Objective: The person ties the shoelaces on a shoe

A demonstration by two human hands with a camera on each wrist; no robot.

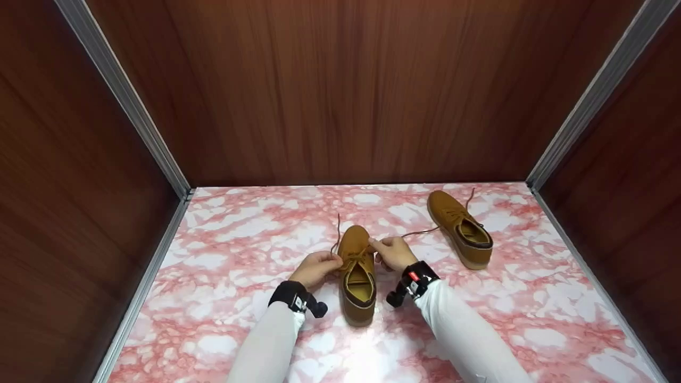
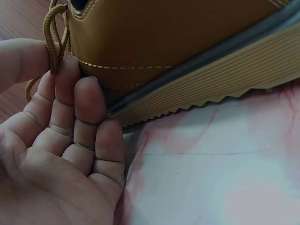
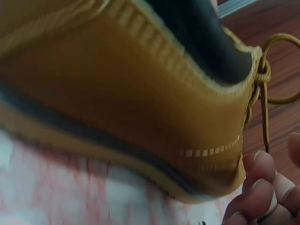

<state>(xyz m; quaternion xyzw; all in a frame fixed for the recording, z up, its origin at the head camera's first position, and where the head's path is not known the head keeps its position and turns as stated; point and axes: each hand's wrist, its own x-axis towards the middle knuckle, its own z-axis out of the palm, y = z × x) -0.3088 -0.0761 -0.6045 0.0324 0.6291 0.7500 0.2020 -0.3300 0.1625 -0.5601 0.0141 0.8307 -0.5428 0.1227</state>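
A tan lace-up shoe (image 1: pixel 353 240) stands on the pink-and-white marbled surface, toe pointing away from me. My left hand (image 1: pixel 317 266) is at its left side and pinches a loop of the shoelace (image 2: pixel 48 35) between thumb and fingers. In the right wrist view, a knot (image 3: pixel 263 75) sits at the top of the lacing, with a lace loop beside it. From that knot a lace strand (image 3: pixel 266 117) runs straight down to the curled fingertips of my right hand (image 1: pixel 395 253), which holds it at the shoe's right side. The strand's lower end is hidden by the fingers.
A matching tan shoe (image 1: pixel 452 210) stands farther back on the right, its loose laces (image 1: pixel 420 232) spread to either side. Dark wood-grain panels (image 1: pixel 340 96) with grey metal corner strips (image 1: pixel 141 117) enclose the back and sides.
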